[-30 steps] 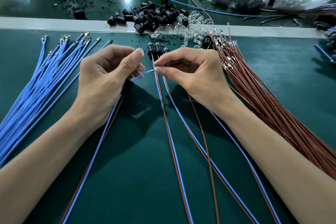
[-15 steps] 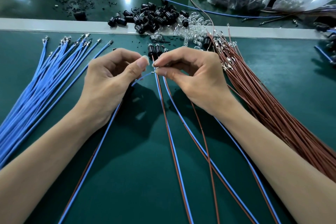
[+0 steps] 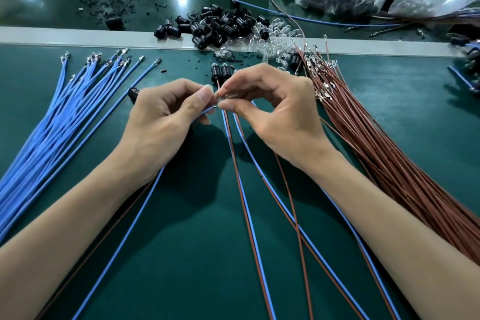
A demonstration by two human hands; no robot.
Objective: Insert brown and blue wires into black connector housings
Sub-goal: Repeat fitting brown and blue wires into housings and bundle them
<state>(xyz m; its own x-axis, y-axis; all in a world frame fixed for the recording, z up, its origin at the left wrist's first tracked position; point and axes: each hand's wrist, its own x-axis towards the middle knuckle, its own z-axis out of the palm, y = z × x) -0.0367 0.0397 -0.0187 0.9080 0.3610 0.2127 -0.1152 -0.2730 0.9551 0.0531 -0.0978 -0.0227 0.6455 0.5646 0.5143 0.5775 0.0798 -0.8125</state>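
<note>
the blue wire (image 3: 205, 112) is held above the middle of the worktop (image 3: 181, 254), its tip pinched by the left hand (image 3: 161, 122). its bare stretch between the hands has shrunk over the last second. the tip now meets a small clear part (image 3: 225, 97) pinched in the fingers of the right hand (image 3: 272, 117), so seating seems under way. the wire is thin and pale blue, paired with a brown wire (image 3: 105, 239). a black housing (image 3: 133, 92) peeks out behind the left knuckles.

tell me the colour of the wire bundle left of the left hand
The wire bundle is blue, with silvery metal tips; the head view shows it best.
</note>
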